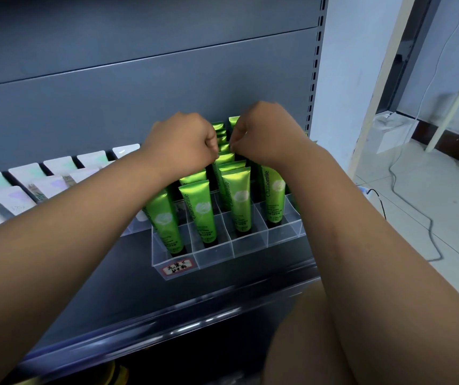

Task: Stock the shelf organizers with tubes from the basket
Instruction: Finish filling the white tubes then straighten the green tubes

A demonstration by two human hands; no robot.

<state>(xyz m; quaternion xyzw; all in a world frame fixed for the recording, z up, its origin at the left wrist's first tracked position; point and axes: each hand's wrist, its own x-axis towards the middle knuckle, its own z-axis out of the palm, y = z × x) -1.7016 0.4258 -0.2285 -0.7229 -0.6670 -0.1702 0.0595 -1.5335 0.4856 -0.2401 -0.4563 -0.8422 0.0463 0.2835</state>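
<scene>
A clear acrylic organizer (pixel 253 245) stands on the grey shelf (pixel 89 295), divided into cells. Several green Chamomile tubes (pixel 200 212) stand upright in it, caps down, in rows running to the back. My left hand (pixel 186 140) and my right hand (pixel 258 132) hover side by side over the middle rows, fingers curled down onto the tops of the green tubes. Their fingertips pinch at a tube top (pixel 224 151) between them; what each hand holds is hidden by the knuckles. The basket is not in view.
White and lilac tubes (pixel 28 187) fill organizers to the left. A red-bordered label (pixel 178 267) sits on the organizer's front. The front row of cells (pixel 250 247) stands without tubes. The shelf upright (pixel 315 68) rises at the right; beyond it, tiled floor with cables (pixel 406 207).
</scene>
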